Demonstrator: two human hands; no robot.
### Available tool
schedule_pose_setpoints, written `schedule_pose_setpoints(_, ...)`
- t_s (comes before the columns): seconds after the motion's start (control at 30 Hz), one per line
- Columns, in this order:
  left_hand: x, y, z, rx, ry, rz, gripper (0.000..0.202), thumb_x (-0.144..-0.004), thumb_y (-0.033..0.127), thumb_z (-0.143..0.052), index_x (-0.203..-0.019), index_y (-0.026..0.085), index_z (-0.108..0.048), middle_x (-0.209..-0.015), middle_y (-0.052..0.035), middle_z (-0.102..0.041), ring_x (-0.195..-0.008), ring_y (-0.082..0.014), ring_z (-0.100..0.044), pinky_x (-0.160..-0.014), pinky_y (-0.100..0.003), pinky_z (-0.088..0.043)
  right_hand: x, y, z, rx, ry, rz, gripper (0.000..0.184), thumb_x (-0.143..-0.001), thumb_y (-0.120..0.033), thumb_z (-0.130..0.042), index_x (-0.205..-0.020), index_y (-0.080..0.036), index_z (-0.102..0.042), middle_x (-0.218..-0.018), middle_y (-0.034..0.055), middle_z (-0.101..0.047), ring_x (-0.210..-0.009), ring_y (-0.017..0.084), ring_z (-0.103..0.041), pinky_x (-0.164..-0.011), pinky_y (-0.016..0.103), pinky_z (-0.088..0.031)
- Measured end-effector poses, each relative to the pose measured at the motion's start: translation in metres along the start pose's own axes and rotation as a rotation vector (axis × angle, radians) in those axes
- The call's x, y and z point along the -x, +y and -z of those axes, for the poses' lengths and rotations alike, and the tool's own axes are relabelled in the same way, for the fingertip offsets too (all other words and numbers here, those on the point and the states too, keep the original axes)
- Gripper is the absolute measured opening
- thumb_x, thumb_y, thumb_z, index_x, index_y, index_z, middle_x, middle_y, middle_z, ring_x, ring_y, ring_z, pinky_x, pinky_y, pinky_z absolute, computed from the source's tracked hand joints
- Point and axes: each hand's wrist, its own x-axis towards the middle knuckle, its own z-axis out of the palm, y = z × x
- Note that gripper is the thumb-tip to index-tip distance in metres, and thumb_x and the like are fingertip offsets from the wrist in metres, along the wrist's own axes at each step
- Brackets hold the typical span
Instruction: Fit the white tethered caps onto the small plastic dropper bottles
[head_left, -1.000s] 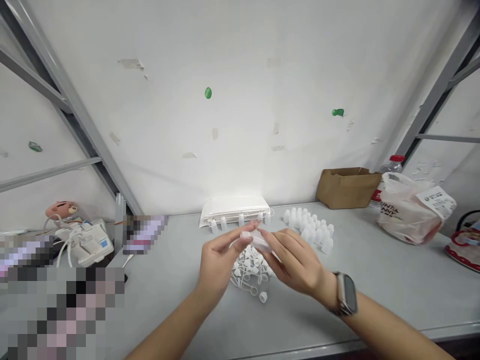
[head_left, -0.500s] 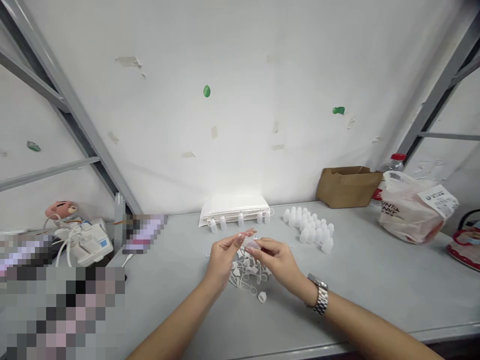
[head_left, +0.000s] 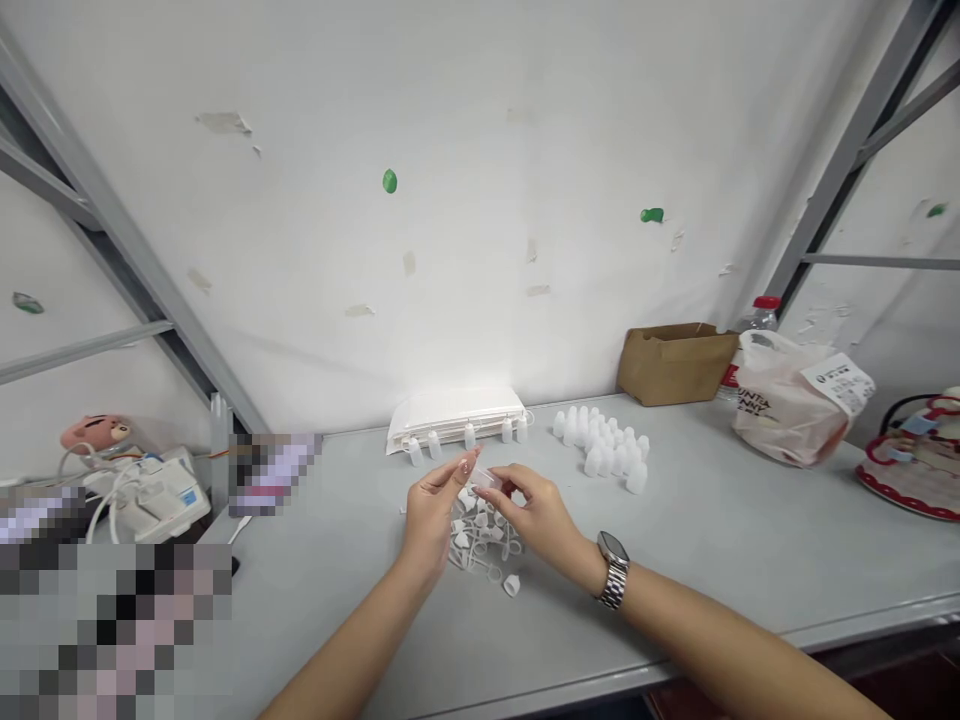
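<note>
In front of me, my right hand (head_left: 541, 510) is closed around a small translucent white plastic bottle (head_left: 487, 480), which lies tilted between my hands. The fingers of my left hand (head_left: 433, 515) are pinched together at the bottle's left end; whatever is between them is hidden. Below both hands spreads a pile of white caps with ring straps (head_left: 469, 550), partly covered by my fingers. One loose cap (head_left: 511, 585) lies nearer to me. Several capped bottles (head_left: 470, 435) stand in a row behind my hands.
Several uncapped bottles (head_left: 600, 458) stand in a cluster at right. Behind the row lies a white stack (head_left: 454, 408) against the wall. A cardboard box (head_left: 671, 368), a plastic bag (head_left: 780, 410) and a red-capped bottle (head_left: 765, 312) occupy the right rear. A power strip (head_left: 169, 500) sits left.
My view has turned slightly to the right, so the scene sits further left. Both hands stay together at the bottle, with the fingers shifted a little around it.
</note>
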Motion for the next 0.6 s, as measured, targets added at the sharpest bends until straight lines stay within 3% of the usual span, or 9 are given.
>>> schedule_pose_setpoints(0.1,-0.001,-0.001,0.001,0.045,-0.065,0.034,0.029,-0.067,0.036,-0.065,-0.086,0.015,-0.069,-0.104,-0.0109,-0.065,-0.111,-0.0257,-0.049,-0.096,-0.038,-0.032,-0.001,-0.005,0.001,-0.177,-0.136,-0.167,0.028,-0.077,-0.038,-0.054,-0.061,-0.016,-0.058,-0.055,-0.0021,-0.048,-0.054,0.010,-0.042,-0.053,0.023,-0.034)
schedule_pose_setpoints(0.2,-0.001,0.000,0.000,0.052,-0.148,0.044,0.027,-0.070,0.038,-0.062,-0.081,0.014,-0.069,-0.102,-0.0120,-0.066,-0.110,-0.0264,-0.050,-0.096,-0.039,-0.031,-0.004,-0.006,0.002,-0.525,-0.265,-0.367,0.033,-0.076,-0.039,-0.055,-0.053,-0.014,-0.054,-0.050,-0.0027,-0.045,-0.049,0.008,-0.037,-0.050,0.023,-0.029)
schedule_pose_setpoints(0.37,-0.001,0.007,0.001,0.046,-0.237,0.092,0.028,-0.072,0.038,-0.059,-0.079,0.013,-0.070,-0.105,-0.0128,-0.064,-0.112,-0.0259,-0.049,-0.098,-0.038,-0.029,-0.007,0.002,0.003,-1.073,-0.466,-0.573,0.020,-0.072,-0.030,-0.061,-0.070,-0.010,-0.061,-0.052,-0.0042,-0.041,-0.047,0.006,-0.030,-0.049,0.021,-0.027)
schedule_pose_setpoints(0.47,-0.003,0.011,0.004,0.009,-0.247,0.101,0.029,-0.073,0.038,-0.058,-0.084,0.013,-0.069,-0.106,-0.0119,-0.064,-0.110,-0.0248,-0.050,-0.099,-0.037,-0.028,-0.009,0.006,0.003,-1.128,-0.474,-0.587,0.021,-0.074,-0.030,-0.060,-0.072,-0.009,-0.062,-0.054,-0.0026,-0.045,-0.048,0.005,-0.034,-0.051,0.021,-0.030)
schedule_pose_setpoints(0.6,-0.006,0.010,0.008,-0.054,-0.174,0.044,0.029,-0.071,0.036,-0.061,-0.088,0.014,-0.068,-0.104,-0.0106,-0.065,-0.108,-0.0248,-0.051,-0.098,-0.038,-0.029,-0.012,0.006,0.002,-0.965,-0.342,-0.551,0.027,-0.073,-0.037,-0.061,-0.071,-0.010,-0.062,-0.061,0.0022,-0.056,-0.053,0.007,-0.046,-0.056,0.023,-0.035)
